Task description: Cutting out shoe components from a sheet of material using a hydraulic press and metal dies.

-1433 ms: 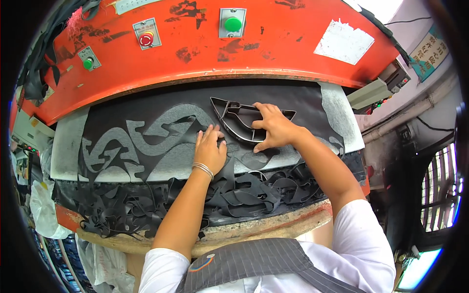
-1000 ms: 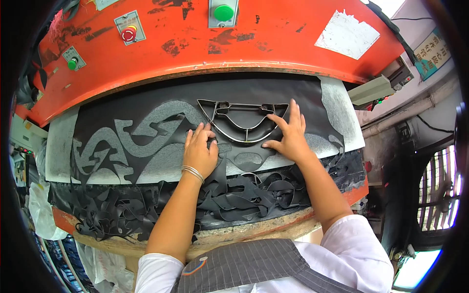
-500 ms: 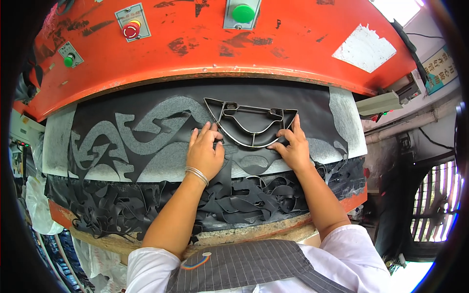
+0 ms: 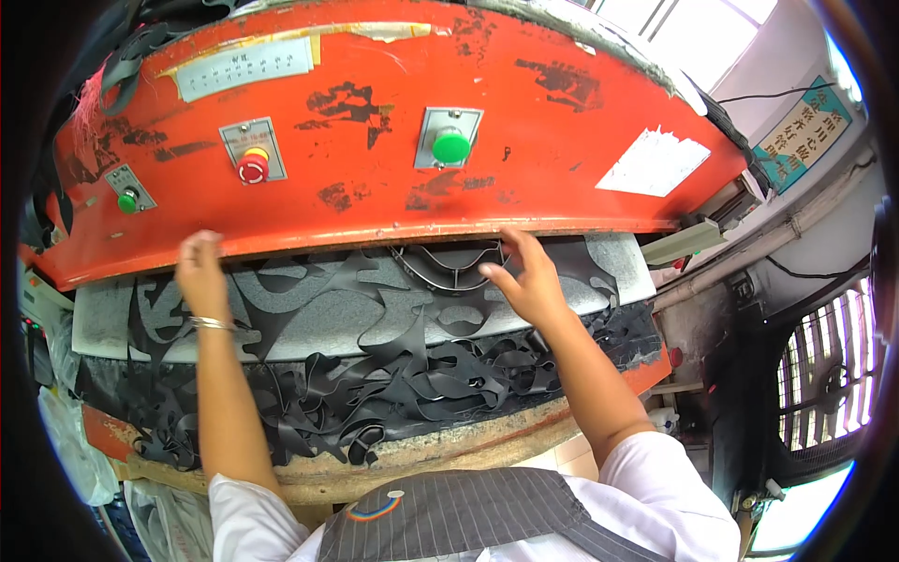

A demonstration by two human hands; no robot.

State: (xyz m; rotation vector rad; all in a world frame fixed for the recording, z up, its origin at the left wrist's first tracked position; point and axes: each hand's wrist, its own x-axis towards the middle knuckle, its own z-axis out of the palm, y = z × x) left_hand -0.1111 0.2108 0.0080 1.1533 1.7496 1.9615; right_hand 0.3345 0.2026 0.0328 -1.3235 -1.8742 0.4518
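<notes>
A metal cutting die (image 4: 456,279) with curved edges lies on black sheet material (image 4: 562,267), its far part hidden behind the lower edge of the orange machine front. Beside the die's right end, my right hand (image 4: 534,281) is open, thumb and fingers apart, with nothing in it. Well to the left, my left hand (image 4: 202,281) is raised in front of the machine's lower edge. It is empty and slightly blurred, its fingers pointing up and away. Under the cut sheet lies a pale grey board (image 4: 332,323), showing through several cut-out shapes.
The orange machine front (image 4: 356,201) spans the far side. On it sit a large green button (image 4: 451,145), a red stop button (image 4: 252,167) and a small green button (image 4: 129,200). Tangled black offcuts (image 4: 412,384) pile along the near edge. A barred window (image 4: 833,365) is at the right.
My left hand has left the die's side and moved far left. My right hand has lifted off the die, its fingers spread. More of the orange front shows, and it hides the die's far part.
</notes>
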